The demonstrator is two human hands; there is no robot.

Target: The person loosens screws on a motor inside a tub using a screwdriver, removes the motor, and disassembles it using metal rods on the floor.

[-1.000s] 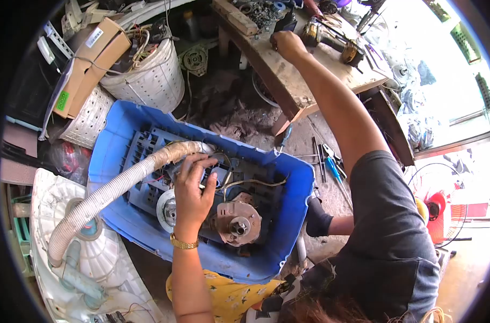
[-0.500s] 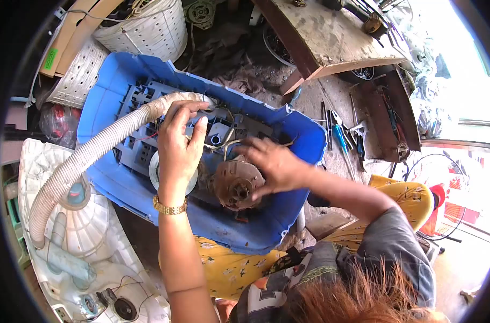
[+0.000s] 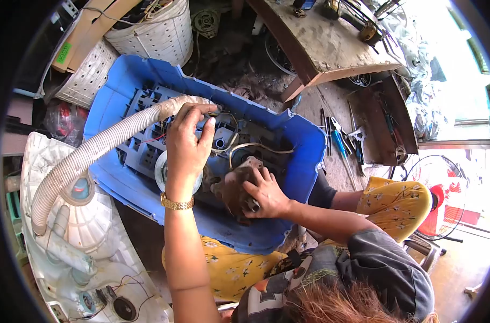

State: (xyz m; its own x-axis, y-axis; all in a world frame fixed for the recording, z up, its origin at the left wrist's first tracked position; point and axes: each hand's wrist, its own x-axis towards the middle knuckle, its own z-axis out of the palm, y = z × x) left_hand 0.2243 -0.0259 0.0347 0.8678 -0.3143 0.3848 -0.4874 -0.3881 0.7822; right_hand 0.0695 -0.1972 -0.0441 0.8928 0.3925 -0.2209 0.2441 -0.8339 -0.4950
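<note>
My left hand point(image 3: 188, 142), with a gold watch at its wrist, is raised over the blue plastic housing point(image 3: 304, 141). Its thumb stands apart from its bent fingers near the end of a ribbed grey hose point(image 3: 113, 137), and nothing shows in its grasp. My right hand point(image 3: 266, 195) is wrapped over a rusty brown motor point(image 3: 231, 192) inside the housing, with a short shaft showing by the fingers. Loose pale wires point(image 3: 255, 145) arch above the motor. A round, light-coloured wheel, partly behind my left wrist, lies beside the motor.
A white plastic panel point(image 3: 35, 167) lies at the left. White perforated baskets point(image 3: 153, 37) stand behind the housing. A wooden table point(image 3: 336, 48) is at the upper right, with hand tools point(image 3: 339, 141) on the floor below and a red fan point(image 3: 438, 199) further right.
My right hand has moved down onto the motor, which is now tilted, its round face no longer turned up. The view has shifted slightly. My left hand holds nearly the same pose.
</note>
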